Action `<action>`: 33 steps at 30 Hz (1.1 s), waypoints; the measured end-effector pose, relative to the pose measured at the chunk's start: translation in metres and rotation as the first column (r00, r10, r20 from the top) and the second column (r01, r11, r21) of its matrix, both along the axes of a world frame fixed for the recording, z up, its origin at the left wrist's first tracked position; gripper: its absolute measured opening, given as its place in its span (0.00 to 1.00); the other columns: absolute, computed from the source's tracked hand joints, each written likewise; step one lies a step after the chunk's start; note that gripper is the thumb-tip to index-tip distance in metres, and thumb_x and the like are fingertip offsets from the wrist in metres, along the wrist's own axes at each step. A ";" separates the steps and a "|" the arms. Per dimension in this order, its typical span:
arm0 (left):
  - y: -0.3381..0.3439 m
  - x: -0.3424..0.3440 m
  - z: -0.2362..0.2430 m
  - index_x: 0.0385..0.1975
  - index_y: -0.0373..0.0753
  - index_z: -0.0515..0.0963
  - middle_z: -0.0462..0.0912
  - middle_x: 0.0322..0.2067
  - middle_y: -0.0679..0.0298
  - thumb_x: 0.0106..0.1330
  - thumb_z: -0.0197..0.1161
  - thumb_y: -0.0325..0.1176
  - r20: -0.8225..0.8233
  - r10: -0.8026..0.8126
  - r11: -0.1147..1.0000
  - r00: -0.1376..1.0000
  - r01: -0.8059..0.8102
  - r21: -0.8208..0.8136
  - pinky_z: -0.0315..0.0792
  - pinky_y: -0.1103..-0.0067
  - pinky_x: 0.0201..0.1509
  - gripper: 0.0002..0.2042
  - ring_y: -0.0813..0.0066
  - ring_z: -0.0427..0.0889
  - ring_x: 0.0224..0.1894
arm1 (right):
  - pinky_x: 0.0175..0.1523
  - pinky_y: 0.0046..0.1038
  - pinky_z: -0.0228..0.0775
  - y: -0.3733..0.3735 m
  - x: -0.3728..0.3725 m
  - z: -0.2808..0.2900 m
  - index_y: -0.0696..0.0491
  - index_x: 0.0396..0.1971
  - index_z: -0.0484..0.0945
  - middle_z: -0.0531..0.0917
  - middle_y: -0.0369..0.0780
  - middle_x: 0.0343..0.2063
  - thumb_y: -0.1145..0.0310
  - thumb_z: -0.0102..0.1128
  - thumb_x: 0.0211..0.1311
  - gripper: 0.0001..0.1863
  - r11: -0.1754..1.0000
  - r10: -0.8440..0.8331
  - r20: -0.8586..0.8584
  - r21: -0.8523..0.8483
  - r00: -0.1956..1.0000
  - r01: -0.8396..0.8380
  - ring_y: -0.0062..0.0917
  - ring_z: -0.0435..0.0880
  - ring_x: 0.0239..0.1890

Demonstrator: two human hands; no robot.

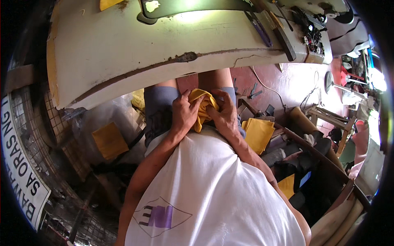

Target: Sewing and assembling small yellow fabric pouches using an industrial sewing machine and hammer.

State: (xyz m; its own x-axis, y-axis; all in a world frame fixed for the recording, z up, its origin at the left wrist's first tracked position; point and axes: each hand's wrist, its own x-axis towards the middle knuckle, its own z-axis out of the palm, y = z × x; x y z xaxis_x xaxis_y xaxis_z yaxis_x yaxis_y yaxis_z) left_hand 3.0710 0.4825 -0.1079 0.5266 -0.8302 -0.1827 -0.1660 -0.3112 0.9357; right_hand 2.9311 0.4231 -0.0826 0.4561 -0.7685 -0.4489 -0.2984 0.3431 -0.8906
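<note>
Both hands on one piece, over the lap: left hand (185,110) and right hand (225,112) pinch a bunched yellow cloth (201,117) from either side, thumbs inward. Pale tabletop (115,45) ahead, front edge chipped. At its right: purple-handled scissors (261,35), a dark flat bar (284,44) just beside them, and a cluster of small dark parts (314,41) farther right. Stack of yellow pieces (259,133) right of the lap. Left: another yellow piece (110,140) lies on clear plastic (88,123). Reddish floor (266,78) beyond the right knee, a thin cord (271,90) across it.
</note>
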 end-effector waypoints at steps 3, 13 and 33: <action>0.005 -0.001 0.000 0.38 0.32 0.80 0.86 0.30 0.54 0.68 0.66 0.36 -0.035 -0.078 0.997 0.996 0.079 0.014 0.78 0.73 0.37 0.11 0.63 0.86 0.33 | 0.52 0.24 0.75 0.004 -0.009 0.011 0.62 0.61 0.65 0.83 0.46 0.46 0.78 0.61 0.59 0.29 0.987 -0.091 0.071 0.138 0.993 0.081 0.23 0.81 0.47; 0.004 0.004 -0.005 0.40 0.34 0.80 0.86 0.31 0.56 0.68 0.65 0.30 -0.288 -0.266 0.964 0.920 0.245 -0.107 0.78 0.74 0.39 0.07 0.66 0.88 0.35 | 0.63 0.30 0.70 0.012 -0.027 0.008 0.62 0.63 0.65 0.79 0.43 0.54 0.68 0.69 0.62 0.33 0.703 -0.402 0.441 0.710 0.802 -0.039 0.29 0.79 0.57; 0.015 0.007 -0.006 0.54 0.32 0.74 0.83 0.47 0.61 0.73 0.60 0.32 -0.548 -0.240 0.934 0.801 0.345 0.096 0.74 0.77 0.55 0.14 0.75 0.81 0.49 | 0.62 0.27 0.71 0.003 -0.026 -0.010 0.65 0.61 0.68 0.81 0.42 0.51 0.73 0.68 0.63 0.29 0.724 -0.397 0.394 0.690 0.829 0.019 0.26 0.79 0.55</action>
